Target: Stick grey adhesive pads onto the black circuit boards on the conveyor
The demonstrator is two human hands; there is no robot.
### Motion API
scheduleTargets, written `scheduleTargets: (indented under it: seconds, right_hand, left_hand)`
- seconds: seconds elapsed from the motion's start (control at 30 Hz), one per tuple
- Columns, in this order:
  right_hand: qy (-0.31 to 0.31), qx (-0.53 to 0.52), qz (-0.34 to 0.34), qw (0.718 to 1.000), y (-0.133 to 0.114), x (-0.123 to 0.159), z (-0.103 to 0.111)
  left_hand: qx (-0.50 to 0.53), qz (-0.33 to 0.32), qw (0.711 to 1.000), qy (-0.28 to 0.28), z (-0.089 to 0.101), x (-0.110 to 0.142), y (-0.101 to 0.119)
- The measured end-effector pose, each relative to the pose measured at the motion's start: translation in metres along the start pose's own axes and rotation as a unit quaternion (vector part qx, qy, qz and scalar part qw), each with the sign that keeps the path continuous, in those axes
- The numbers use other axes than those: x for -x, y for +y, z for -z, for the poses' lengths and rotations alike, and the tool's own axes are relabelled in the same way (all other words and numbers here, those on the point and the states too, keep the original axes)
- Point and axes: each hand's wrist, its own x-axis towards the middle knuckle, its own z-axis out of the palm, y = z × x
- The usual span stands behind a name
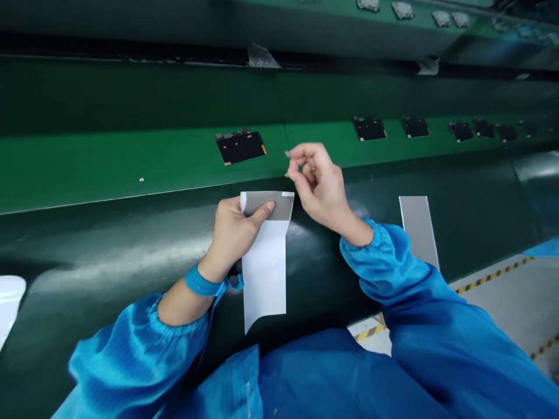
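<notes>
My left hand point(236, 230) grips a white backing strip point(265, 265) near its top, thumb pressed on a grey sticker point(267, 205) at the strip's upper end. The strip hangs down over the dark green bench edge. My right hand point(318, 183) hovers just right of and above the strip, fingers curled in a pinch; what they hold is too small to make out. A black circuit board with orange corners point(240, 146) lies on the green belt point(109, 166) just beyond both hands.
Several more black boards point(369, 128) sit in a row along the belt to the right. A grey strip point(418, 230) lies on the bench at the right. A white object point(9, 299) shows at the left edge. Floor with yellow-black tape point(493, 278) is at lower right.
</notes>
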Motion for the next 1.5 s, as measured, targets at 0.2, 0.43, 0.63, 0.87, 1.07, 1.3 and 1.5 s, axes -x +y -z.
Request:
scheduleTargets:
  seconds: [0.2,0.43,0.63,0.87,1.07,1.3,1.5]
  right_hand:
    - [-0.163,-0.031,-0.002,0.986,0.033,-0.065,-0.026]
    - [-0.228,-0.053,0.005,0.972,0.045,-0.093,-0.058]
    - [-0.227,-0.022,0.003,0.974,0.062,-0.09,-0.063]
    - [-0.217,0.003,0.015,0.976,0.067,-0.085,-0.054]
    - [-0.215,0.04,0.051,0.975,0.076,-0.082,-0.045]
    - [-0.22,0.063,0.07,0.971,0.09,-0.076,-0.035]
    - [-0.217,0.158,0.028,0.963,0.079,-0.069,-0.031]
  left_hand:
    - [0.008,0.002,0.999,-0.039,0.001,0.0,0.002]
    - [0.021,0.001,0.998,-0.062,0.001,-0.001,0.002]
    - [0.022,0.002,0.998,-0.067,0.001,-0.001,0.003]
    - [0.028,0.006,0.998,-0.062,0.0,-0.001,0.001]
    - [0.028,0.009,0.998,-0.064,0.0,-0.001,0.001]
    - [0.02,0.009,0.998,-0.054,0.0,0.0,0.0]
    - [-0.022,0.013,0.999,-0.034,-0.001,-0.002,0.009]
